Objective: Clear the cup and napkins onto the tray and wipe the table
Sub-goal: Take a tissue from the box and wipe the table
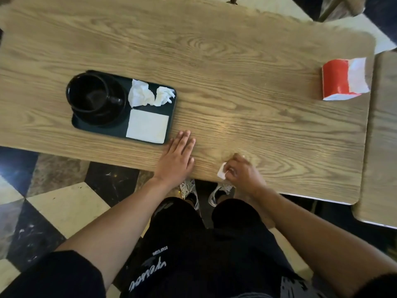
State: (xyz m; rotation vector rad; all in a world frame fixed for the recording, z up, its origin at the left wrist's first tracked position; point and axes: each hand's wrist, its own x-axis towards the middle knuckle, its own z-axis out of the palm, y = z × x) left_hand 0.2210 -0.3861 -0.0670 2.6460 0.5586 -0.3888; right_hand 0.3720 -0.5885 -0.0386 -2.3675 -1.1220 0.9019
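A dark tray (101,129) lies on the left of the wooden table (214,61). On it stand a black cup (90,93) on a black saucer, two crumpled white napkins (148,94) and a flat folded napkin (147,126). My left hand (177,157) rests flat on the table, fingers apart, just right of the tray's near corner. My right hand (241,171) is closed on a small white tissue (222,171), pressed on the table near its front edge.
A red and white tissue pack (343,79) stands at the table's right end. A second table (382,136) adjoins on the right. Chair legs show at the top right. Checkered floor and my shoes lie below the front edge.
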